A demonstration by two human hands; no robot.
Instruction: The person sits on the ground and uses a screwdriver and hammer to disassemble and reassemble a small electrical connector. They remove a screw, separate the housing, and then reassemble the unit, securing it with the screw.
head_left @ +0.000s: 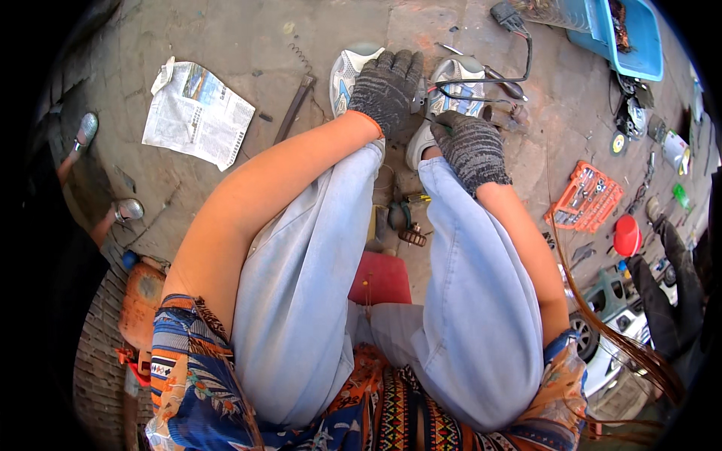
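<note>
My left hand (386, 92), in a dark grey knit glove, lies over my left shoe (344, 71) with its fingers pointing forward. A small silvery metal part (417, 99) shows at its thumb side, apparently held under the palm. A black cable (489, 80) runs from beside this part, round to the right, up to a dark plug (508, 16). My right hand (472, 149), gloved alike, is closed just in front of my right knee, its fingertips near the metal part. A thin dark piece shows at those fingertips; its kind is hidden.
A screwdriver (505, 84) and rusty metal part (508, 117) lie by my right shoe (455, 71). Newspaper (197, 120) and a metal bar (293, 109) lie left. Rightward are an orange socket set (585, 197), red bowl (627, 235) and blue basin (643, 41). Other people stand at both sides.
</note>
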